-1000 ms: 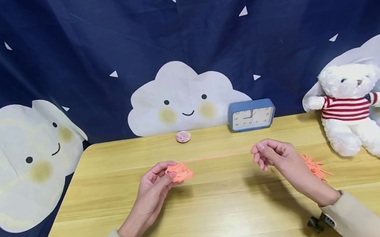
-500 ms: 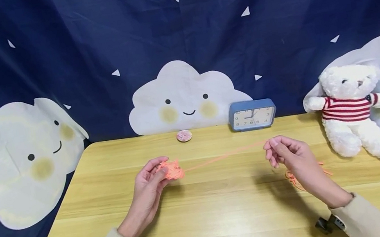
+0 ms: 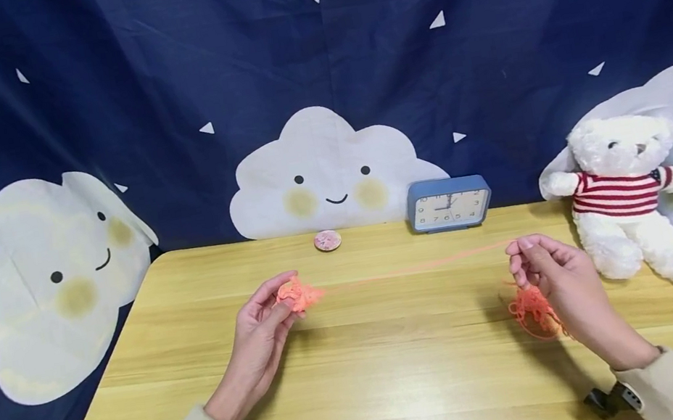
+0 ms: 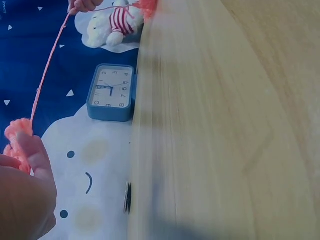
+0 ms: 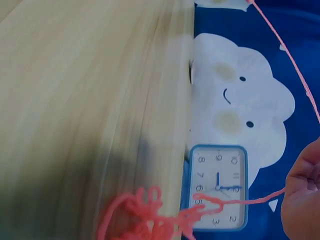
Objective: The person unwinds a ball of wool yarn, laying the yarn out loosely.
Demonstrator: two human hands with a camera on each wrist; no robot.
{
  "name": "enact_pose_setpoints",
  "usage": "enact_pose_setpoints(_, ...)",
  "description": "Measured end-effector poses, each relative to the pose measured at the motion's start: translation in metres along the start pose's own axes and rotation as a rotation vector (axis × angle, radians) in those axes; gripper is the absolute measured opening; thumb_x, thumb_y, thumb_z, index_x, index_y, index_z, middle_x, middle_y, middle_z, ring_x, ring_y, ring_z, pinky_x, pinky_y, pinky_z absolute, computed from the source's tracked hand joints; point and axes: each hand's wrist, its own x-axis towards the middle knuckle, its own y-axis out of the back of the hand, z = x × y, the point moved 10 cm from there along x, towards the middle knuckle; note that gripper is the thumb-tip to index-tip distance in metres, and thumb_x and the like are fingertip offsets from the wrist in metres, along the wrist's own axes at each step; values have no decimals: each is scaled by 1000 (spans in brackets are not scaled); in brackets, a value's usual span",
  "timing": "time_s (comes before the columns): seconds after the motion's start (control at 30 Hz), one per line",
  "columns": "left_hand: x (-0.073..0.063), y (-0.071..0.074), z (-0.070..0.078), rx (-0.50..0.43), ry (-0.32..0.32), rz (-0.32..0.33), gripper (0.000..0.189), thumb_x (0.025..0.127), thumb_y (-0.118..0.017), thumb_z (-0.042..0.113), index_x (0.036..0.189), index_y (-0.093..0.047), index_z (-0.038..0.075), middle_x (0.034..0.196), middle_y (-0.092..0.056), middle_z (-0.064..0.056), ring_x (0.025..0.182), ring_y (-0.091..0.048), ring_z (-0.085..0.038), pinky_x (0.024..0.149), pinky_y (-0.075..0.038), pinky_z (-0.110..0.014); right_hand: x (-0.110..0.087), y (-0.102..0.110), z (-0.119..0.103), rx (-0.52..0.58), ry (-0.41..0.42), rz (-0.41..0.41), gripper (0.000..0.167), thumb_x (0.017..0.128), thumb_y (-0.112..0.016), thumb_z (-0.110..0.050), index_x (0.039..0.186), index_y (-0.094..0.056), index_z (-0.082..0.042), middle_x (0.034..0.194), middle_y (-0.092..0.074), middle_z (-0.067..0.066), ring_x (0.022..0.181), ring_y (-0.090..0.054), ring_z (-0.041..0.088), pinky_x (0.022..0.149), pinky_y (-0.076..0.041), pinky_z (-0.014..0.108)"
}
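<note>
My left hand (image 3: 263,332) holds a small bundle of coral-orange yarn (image 3: 297,295) between thumb and fingers, above the table. From that bundle a single yarn strand (image 3: 425,266) runs across to my right hand (image 3: 561,273), which pinches it between thumb and fingertips. In the left wrist view the strand (image 4: 49,62) looks nearly straight. Below the right hand lies a loose, looped yarn pile (image 3: 534,311), partly hidden by that hand in the head view. The right wrist view shows a strand (image 5: 257,201) linking the right hand to the looped yarn (image 5: 145,220).
A blue clock (image 3: 449,204) and a small round pink item (image 3: 327,241) stand near the wooden table's (image 3: 366,396) back edge. At the right sits a white teddy bear (image 3: 621,194) in a striped shirt. Behind hangs a dark blue curtain (image 3: 259,53) with cloud shapes.
My right hand has moved to the right, drawing out a longer strand. The left hand has shifted slightly left with its bundle. More of the loose yarn pile now shows beside the right hand.
</note>
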Motion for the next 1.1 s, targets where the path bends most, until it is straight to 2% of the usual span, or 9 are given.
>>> enact_pose_setpoints(0.13,0,-5,-1,-4,17,-36,52,103,-47,-17,152,-57,-4,127,-48,-9,94,-62,-17,85,-62,-27,-2,11,0,31,3,8,26,116,-52,-6,105,-74,2,86,-71,6,71,-63,13,61,-54,20)
enact_pose_setpoints(0.3,-1,-8,-7,16,69,-67,54,103,-41,-16,151,-60,0,133,-51,-14,96,-67,-23,85,-61,-26,-4,25,-2,54,12,29,26,116,-52,-5,107,-75,2,87,-72,6,72,-63,13,62,-54,19)
enact_pose_setpoints(0.53,-2,-18,-14,-8,131,-161,58,103,-35,-15,154,-57,2,155,-40,-25,116,-66,-27,103,-59,-37,-4,35,-5,77,25,46,27,116,-51,-5,106,-74,4,86,-71,7,70,-63,13,61,-54,20)
enact_pose_setpoints(0.7,-3,-24,-16,2,140,-200,51,99,-32,-16,143,-56,-9,159,-33,-32,128,-60,-31,111,-54,-45,-4,36,-5,83,27,49,26,116,-51,-5,106,-74,4,86,-71,7,70,-63,13,60,-54,20)
enact_pose_setpoints(0.87,-5,-22,-15,56,128,-181,41,100,-40,-14,137,-57,-16,160,-35,-33,129,-62,-25,115,-50,-42,-6,39,-6,101,24,61,26,115,-51,-3,106,-74,5,86,-71,8,71,-64,14,61,-55,21)
enact_pose_setpoints(0.97,-6,-20,-15,84,120,-177,35,107,-50,-9,140,-57,-16,155,-47,-29,129,-65,-23,116,-48,-40,-7,43,-8,109,29,75,25,115,-52,-3,107,-74,5,87,-72,8,71,-64,14,61,-56,21)
enact_pose_setpoints(1.1,-6,-16,-14,139,93,-163,33,108,-64,-1,139,-62,-12,141,-65,-21,123,-69,-20,113,-52,-40,-8,50,-11,121,41,90,25,115,-52,-3,108,-74,5,87,-72,8,71,-65,14,61,-56,21)
